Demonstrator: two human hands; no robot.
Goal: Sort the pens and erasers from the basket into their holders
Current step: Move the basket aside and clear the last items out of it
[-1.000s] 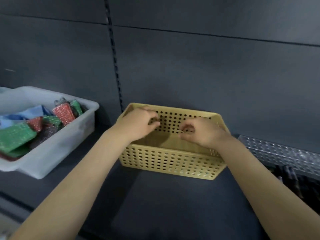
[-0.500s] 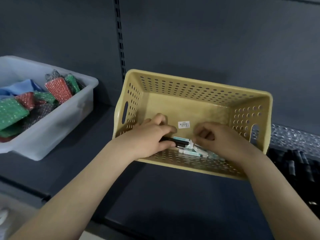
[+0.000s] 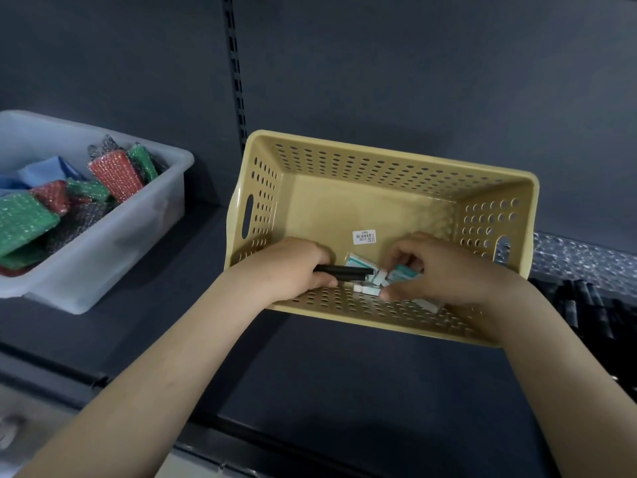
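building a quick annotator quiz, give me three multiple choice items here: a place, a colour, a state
1. Where does the translucent bin stand relative to the basket? A on its right; B on its left; C inside it.
2. What colour are the pens in the left hand? A red; B yellow; C black.
3. What is the right hand doing? A pinching erasers in the basket; B lying flat and empty; C gripping the basket's handle.
Answers: B, the bin sits left of the basket; C, black barrels stick out of the fist; A, it curls round small white-and-teal blocks.
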